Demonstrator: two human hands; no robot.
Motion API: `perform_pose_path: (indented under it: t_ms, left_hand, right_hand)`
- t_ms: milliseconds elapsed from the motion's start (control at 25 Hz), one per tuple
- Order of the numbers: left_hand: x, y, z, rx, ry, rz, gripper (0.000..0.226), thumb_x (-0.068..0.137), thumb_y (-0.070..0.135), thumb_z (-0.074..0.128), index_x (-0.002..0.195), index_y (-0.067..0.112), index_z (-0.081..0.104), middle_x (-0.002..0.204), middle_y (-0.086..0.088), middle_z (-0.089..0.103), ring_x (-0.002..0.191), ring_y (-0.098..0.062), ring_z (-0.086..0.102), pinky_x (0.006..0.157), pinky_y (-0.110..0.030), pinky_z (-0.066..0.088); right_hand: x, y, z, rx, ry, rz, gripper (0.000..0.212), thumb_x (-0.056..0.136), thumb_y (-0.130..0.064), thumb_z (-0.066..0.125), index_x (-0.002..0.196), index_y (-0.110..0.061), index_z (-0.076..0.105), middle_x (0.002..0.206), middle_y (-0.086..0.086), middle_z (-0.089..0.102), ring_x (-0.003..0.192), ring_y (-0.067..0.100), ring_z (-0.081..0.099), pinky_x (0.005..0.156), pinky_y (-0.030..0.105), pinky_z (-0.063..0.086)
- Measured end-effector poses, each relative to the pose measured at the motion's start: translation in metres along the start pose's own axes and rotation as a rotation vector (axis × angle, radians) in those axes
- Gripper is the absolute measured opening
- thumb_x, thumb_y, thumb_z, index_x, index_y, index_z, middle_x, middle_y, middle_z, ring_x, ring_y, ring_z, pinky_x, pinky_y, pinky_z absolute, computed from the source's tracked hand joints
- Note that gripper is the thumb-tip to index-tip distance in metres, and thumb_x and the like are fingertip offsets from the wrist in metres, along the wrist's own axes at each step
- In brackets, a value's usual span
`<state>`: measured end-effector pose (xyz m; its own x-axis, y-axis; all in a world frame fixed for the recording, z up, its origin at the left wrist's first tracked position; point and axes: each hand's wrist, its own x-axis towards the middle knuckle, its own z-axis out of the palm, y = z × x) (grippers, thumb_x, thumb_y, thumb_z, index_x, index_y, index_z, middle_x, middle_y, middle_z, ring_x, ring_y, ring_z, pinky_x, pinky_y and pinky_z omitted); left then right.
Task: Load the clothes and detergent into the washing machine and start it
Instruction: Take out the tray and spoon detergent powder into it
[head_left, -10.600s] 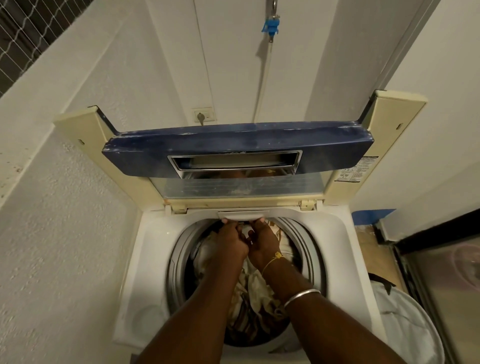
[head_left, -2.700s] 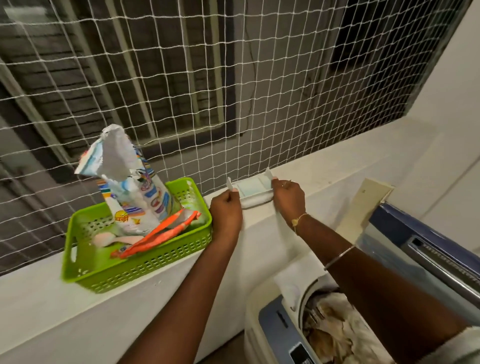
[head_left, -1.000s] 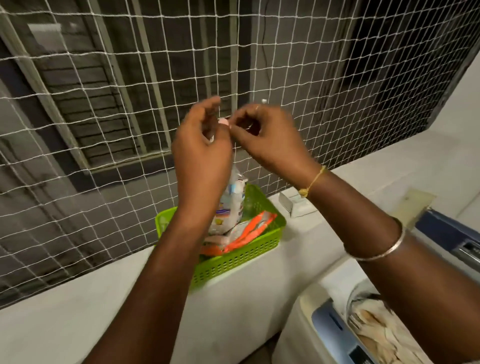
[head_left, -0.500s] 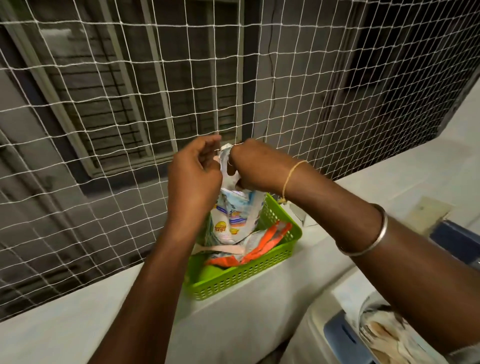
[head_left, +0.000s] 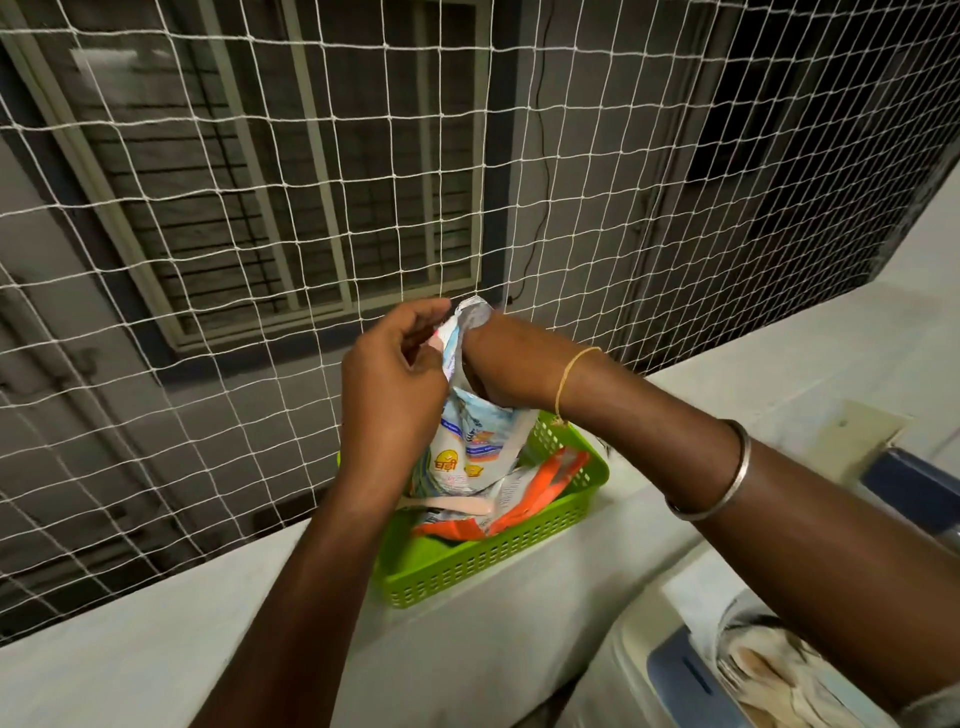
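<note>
Pinching detergent bag top — L hand, R hand.

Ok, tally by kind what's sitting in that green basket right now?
white and blue printed plastic detergent pouch: 1
pale pink plastic spoon: 1
orange plastic sachet strips: 2, overlapping, so count unsure
total in the green perforated plastic basket: 4

right hand: fingers hidden by detergent bag | washing machine: cropped
</note>
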<state>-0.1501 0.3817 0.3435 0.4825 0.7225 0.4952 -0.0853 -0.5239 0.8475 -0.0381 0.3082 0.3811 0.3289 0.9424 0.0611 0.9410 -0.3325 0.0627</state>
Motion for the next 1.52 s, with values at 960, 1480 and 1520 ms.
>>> perform_pose_path:
  t_ms: [960, 1480, 1520]
  left_hand:
    - [-0.008, -0.008, -0.001, -0.098, -0.034, -0.112, 0.031, 0.094, 0.005, 0.062, 0.115, 0.024, 0.072, 0.107, 0.014, 0.074, 0.100, 0.002, 0.068, 0.087, -0.025, 0.056]
    - [-0.010, -0.009, 0.000, -0.094, -0.052, -0.129, 0.030, 0.094, 0.008, 0.062, 0.116, 0.027, 0.072, 0.109, 0.013, 0.074, 0.103, -0.002, 0.068, 0.084, -0.023, 0.056]
    - [-0.010, -0.009, 0.000, -0.102, -0.053, -0.132, 0.030, 0.095, 0.009, 0.062, 0.117, 0.026, 0.072, 0.110, 0.013, 0.074, 0.103, -0.001, 0.068, 0.083, -0.022, 0.056]
  right_hand:
    - [-0.011, 0.013, 0.011, 0.093, 0.158, 0.110, 0.033, 0.083, -0.005, 0.073, 0.115, -0.007, 0.070, 0.101, 0.014, 0.071, 0.092, 0.030, 0.068, 0.080, 0.040, 0.059]
    - [-0.013, 0.031, 0.003, 0.986, -0.016, 0.365, 0.010, 0.086, 0.002, 0.068, 0.090, 0.000, 0.076, 0.085, 0.015, 0.077, 0.078, 0.022, 0.074, 0.068, 0.031, 0.062]
    - [-0.018, 0.031, -0.002, 1.121, -0.016, 0.397, 0.011, 0.088, 0.007, 0.064, 0.094, 0.007, 0.073, 0.086, 0.021, 0.075, 0.073, 0.026, 0.074, 0.063, 0.029, 0.062]
